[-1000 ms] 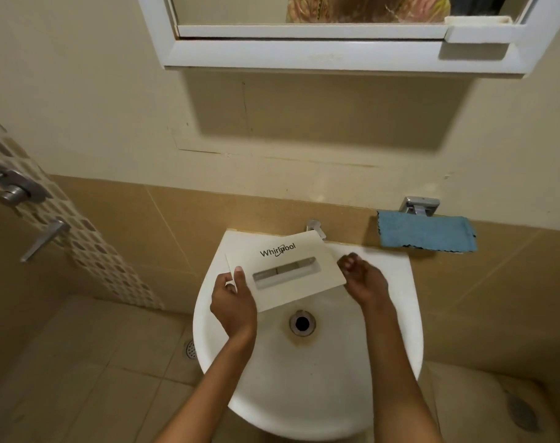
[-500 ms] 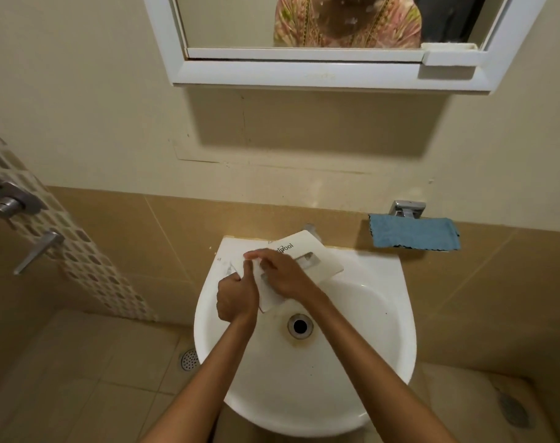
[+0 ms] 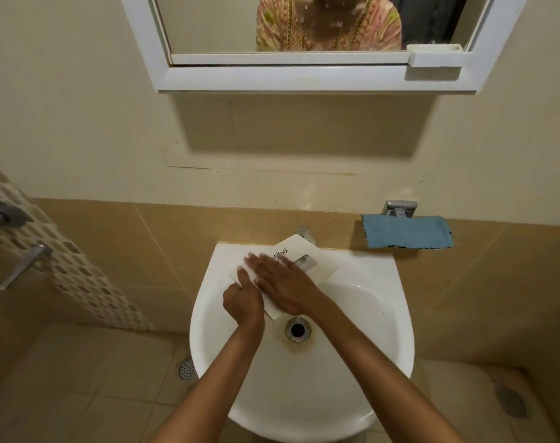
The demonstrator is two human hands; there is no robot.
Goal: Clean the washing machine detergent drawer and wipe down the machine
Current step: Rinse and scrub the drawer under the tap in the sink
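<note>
Now your left hand [image 3: 242, 303] grips the lower left edge of the detergent drawer front [image 3: 317, 262], fingers clenched on it | your right hand [image 3: 283, 282] lies flat across its face, fingers spread and blurred | white panel, tilted over the back of the sink [image 3: 368, 314], logo partly covered.

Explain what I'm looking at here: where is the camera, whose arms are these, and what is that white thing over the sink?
The single picture comes from a camera worn on a person's head, looking down at their own bare arms. They stand at a white washbasin under a wall mirror. The white piece is a washing machine detergent drawer, front panel up, held over the basin. The left hand grips its near corner; the right hand lies flat across the panel, blurred as if rubbing it. A blue cloth hangs on the wall to the right, untouched.
</note>
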